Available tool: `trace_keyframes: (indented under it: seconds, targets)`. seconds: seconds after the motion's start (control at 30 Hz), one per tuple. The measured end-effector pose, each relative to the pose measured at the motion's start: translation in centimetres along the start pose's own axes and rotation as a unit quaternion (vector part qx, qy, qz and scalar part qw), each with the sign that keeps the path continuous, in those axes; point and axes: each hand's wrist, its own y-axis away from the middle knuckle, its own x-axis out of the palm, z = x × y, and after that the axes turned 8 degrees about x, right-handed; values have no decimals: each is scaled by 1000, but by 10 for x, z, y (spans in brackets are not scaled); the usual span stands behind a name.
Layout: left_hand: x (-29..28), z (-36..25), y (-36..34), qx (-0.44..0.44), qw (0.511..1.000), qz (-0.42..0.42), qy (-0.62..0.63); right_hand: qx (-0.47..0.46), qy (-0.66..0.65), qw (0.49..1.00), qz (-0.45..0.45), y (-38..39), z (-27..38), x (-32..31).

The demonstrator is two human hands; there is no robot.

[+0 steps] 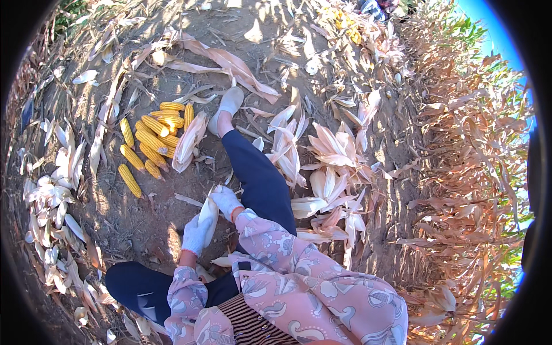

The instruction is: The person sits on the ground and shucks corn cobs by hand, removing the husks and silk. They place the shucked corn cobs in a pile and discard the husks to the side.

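An ear of corn in its pale husk (208,216) is held upright, a little tilted, between my gloved hands. My left hand (195,236) wraps round its lower part, fingers closed. Up at its tip, my right hand (226,200) is closed on the husk; the fingertips are partly hidden. Beyond them, a pile of bare yellow corn cobs (152,127) lies on the soil, with a single cob (130,180) at its near left. Another ear in dry husk (190,142) leans against the pile's right side.
My outstretched right leg (256,167) lies right of the pile, my bent left leg (138,287) at lower left. Stripped husks lie heaped to the right (330,184) and left (49,201). Dry corn stalks (471,190) stand along the right. More yellow cobs (345,23) lie far off.
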Motion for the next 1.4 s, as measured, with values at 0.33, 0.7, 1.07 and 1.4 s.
trace_keyframes:
  seconds: [0.33,0.7,1.07,1.4]
  targets:
    - [-17,55,2,264,893,-19,-364,112,-99,985,90,31,14,1]
    - [-19,19,6,34,985,-73,-155,70,-120,986,96,23,-1,4]
    - [-2,40,5,51,975,-211,38,-43,-95,989,106,21,-13,6]
    - [-25,23,8,130,937,-325,-21,159,-312,929,118,31,10,1]
